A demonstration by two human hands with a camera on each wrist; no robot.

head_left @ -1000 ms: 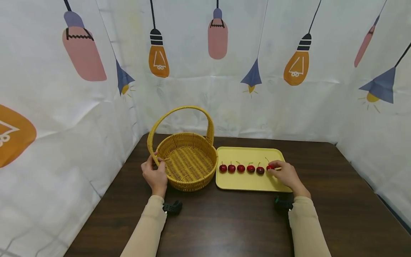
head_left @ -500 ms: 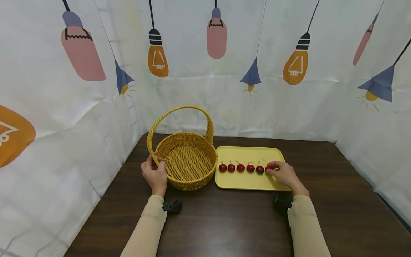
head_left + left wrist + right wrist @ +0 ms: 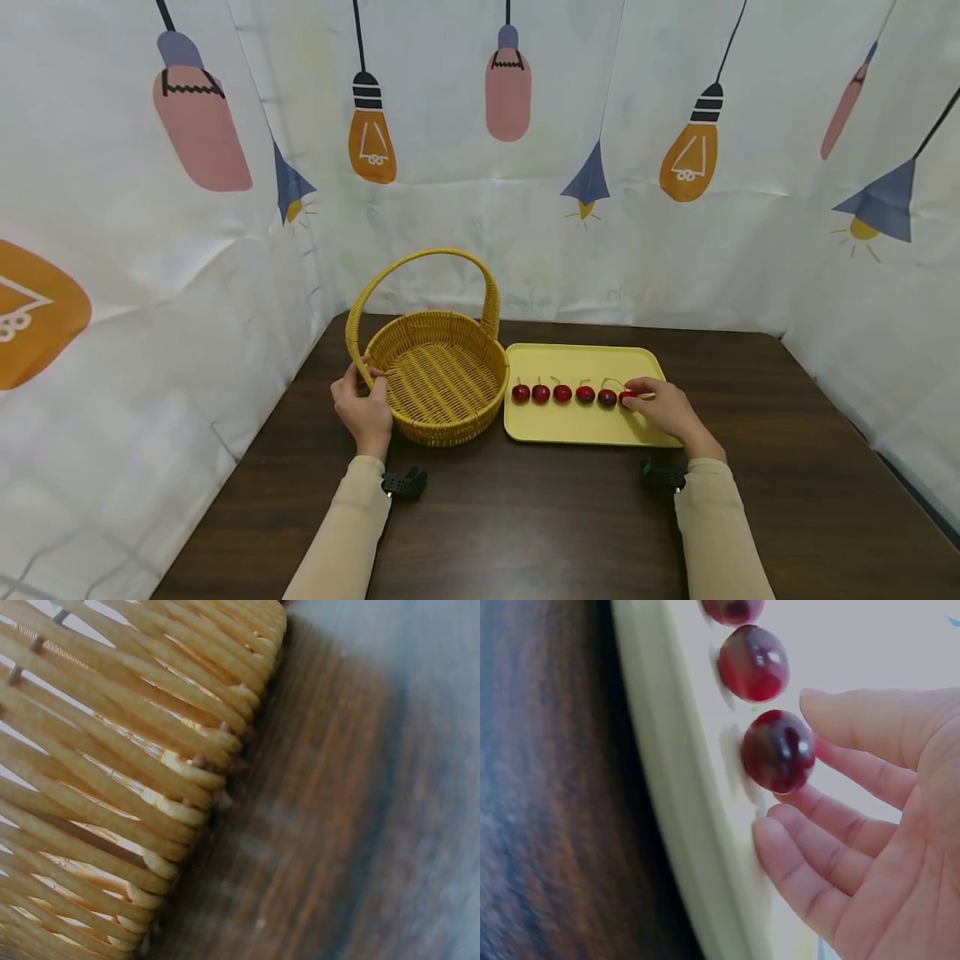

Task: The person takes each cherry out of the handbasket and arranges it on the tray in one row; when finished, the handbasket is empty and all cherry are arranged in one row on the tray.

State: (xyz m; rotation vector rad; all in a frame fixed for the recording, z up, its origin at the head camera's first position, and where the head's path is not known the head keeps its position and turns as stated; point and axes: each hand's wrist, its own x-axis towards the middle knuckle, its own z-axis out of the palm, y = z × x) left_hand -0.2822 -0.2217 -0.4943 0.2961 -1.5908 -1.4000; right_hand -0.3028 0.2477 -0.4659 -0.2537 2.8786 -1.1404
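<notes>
A yellow woven basket (image 3: pixel 450 429) with a tall arched handle stands on the dark table. My left hand (image 3: pixel 365 414) grips its left side, where the handle meets the rim. Close up, the left wrist view has only the weave (image 3: pixel 112 772); that hand is out of it. To the basket's right lies a yellow tray (image 3: pixel 570 425) bearing a row of red cherries with stems. At the row's right end my right hand (image 3: pixel 666 410) pinches the last cherry (image 3: pixel 778 752) between thumb and fingers, low over the tray. Some fingertips are hidden behind the cherry.
Several other cherries (image 3: pixel 562 393) sit in line left of the pinched one. The brown wooden table (image 3: pixel 525 517) extends toward me. White cloth walls (image 3: pixel 450 208) printed with hanging lamps stand behind and at both sides.
My right hand has shifted the end cherry slightly left and down, toward its neighbour, and its stem now leans left. My left hand stays on the basket.
</notes>
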